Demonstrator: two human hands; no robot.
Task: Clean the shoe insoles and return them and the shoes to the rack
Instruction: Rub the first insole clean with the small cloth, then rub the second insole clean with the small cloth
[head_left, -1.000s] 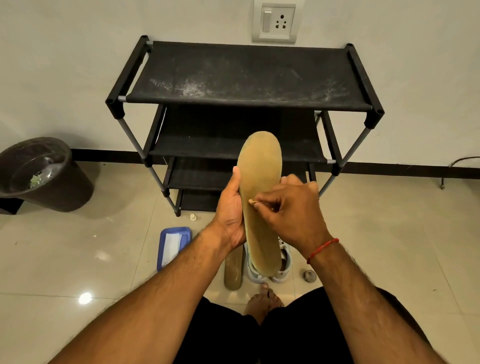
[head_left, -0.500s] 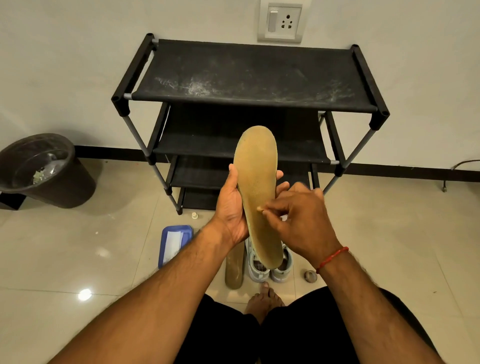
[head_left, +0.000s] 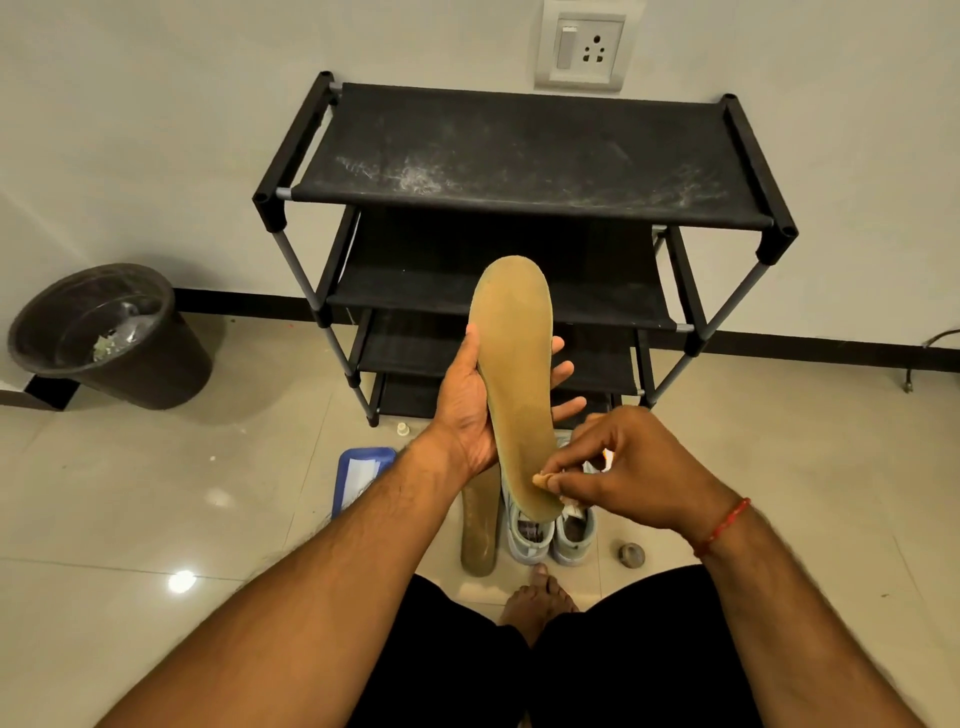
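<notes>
Our left hand grips the upright insole; our right hand pinches a small wipe against its heel end.

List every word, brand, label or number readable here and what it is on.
No text here can be read.
On the blue packet, the white label is too blurred to read.
In the shoes, the dark patch is too small to read.
On the held insole and the switch plate, no print is visible.

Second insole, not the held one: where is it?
Head view, lower centre: second insole on the floor, between the blue tray and the grey shoes.
</notes>
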